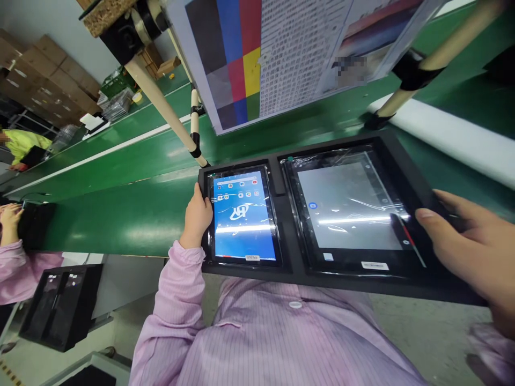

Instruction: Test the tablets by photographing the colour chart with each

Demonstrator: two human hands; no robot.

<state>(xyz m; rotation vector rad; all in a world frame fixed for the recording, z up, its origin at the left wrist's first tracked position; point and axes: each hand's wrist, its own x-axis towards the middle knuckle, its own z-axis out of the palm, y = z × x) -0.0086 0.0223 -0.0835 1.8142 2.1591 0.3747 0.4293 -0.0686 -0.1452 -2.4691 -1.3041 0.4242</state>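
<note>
A black foam tray (285, 236) is held level in front of my body, with a tablet in each of its two recesses. My left hand (197, 217) grips the tray's left edge, thumb on top beside the left tablet (245, 244). That tablet's screen is lit blue with app icons and a white logo. At the right end, my right hand (466, 236) closes round the tray's edge, thumb on top. Nearest to it lies the right tablet (346, 198), whose screen shows a plain grey picture and a blue camera icon. Clear film covers both tablets; my lower fingers are hidden.
A printed color chart (241, 64) hangs on a pipe frame (161, 104) over the green conveyor bench (120, 214). A white roll (454, 134) lies at right. Another black tray (60, 305) stands at lower left, near a co-worker's hand (10, 220). Cardboard boxes (48, 80) are stacked behind.
</note>
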